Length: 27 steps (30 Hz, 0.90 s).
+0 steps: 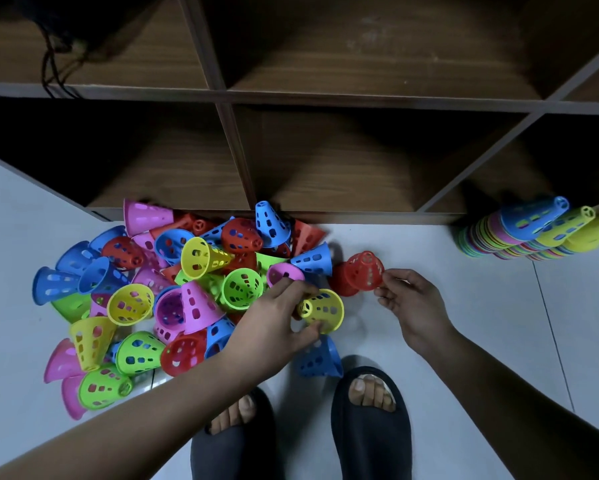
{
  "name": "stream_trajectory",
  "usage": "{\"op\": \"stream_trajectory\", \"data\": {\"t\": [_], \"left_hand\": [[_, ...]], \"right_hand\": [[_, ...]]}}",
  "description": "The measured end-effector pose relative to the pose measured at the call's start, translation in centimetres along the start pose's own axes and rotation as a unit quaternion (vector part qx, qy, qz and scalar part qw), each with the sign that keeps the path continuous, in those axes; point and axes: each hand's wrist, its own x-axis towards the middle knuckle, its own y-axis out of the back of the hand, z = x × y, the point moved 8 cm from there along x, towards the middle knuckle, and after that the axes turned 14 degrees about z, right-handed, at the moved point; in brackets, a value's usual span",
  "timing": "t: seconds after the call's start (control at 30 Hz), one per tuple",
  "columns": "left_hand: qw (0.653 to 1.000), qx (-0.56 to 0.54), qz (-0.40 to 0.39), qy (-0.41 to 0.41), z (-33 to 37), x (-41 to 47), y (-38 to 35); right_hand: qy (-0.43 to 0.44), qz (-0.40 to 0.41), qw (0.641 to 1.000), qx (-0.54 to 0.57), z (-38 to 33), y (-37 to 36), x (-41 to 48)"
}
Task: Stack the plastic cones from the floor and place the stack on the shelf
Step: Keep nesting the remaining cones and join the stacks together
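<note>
The left hand point(277, 320) curls its fingers and thumb round a yellow cone point(322, 310), which lies on its side with the narrow end towards the palm, out in front of the shelf point(291, 98). The right hand point(412, 303) pinches the rim of a red cone point(364, 271) between thumb and fingertips, its other fingers loosely bent; this cone is nearer the shelf than the yellow one (a second red cone seems to sit against it, though whether they are nested I cannot tell). The pile point(152, 289) of loose cones lies on the floor point(464, 341) against the shelf's foot, below its left and middle compartments. Nested stacks point(519, 233) lean before the shelf's lower right compartment. The shelf's upper left compartment holds a dark bag point(66, 39) with cords. A blue cone point(319, 358) lies farther out from the shelf, by two dark slippers point(370, 427).
</note>
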Motion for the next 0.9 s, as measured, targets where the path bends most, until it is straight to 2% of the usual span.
{"op": "stream_trajectory", "data": {"t": [0.33, 0.53, 0.63, 0.77, 0.9], "left_hand": [[0.999, 0.005, 0.031, -0.024, 1.9, 2.7, -0.1], [0.998, 0.022, 0.01, -0.052, 3.2, 4.8, -1.7], [0.996, 0.05, -0.013, -0.067, 3.6, 5.6, -3.0], [0.994, 0.066, -0.039, -0.083, 3.4, 5.8, -3.9], [0.994, 0.066, -0.028, -0.086, 1.9, 5.1, -3.0]], "right_hand": [[-0.066, -0.048, 0.994, -0.068, 3.2, -1.3, 0.3], [-0.078, -0.074, 0.983, -0.147, 5.1, -0.9, -2.4], [-0.043, -0.091, 0.971, -0.215, 5.8, -0.9, -4.1], [0.048, -0.123, 0.943, -0.304, 6.0, -1.6, -6.2], [0.138, -0.144, 0.911, -0.362, 5.6, -2.2, -7.8]]}}
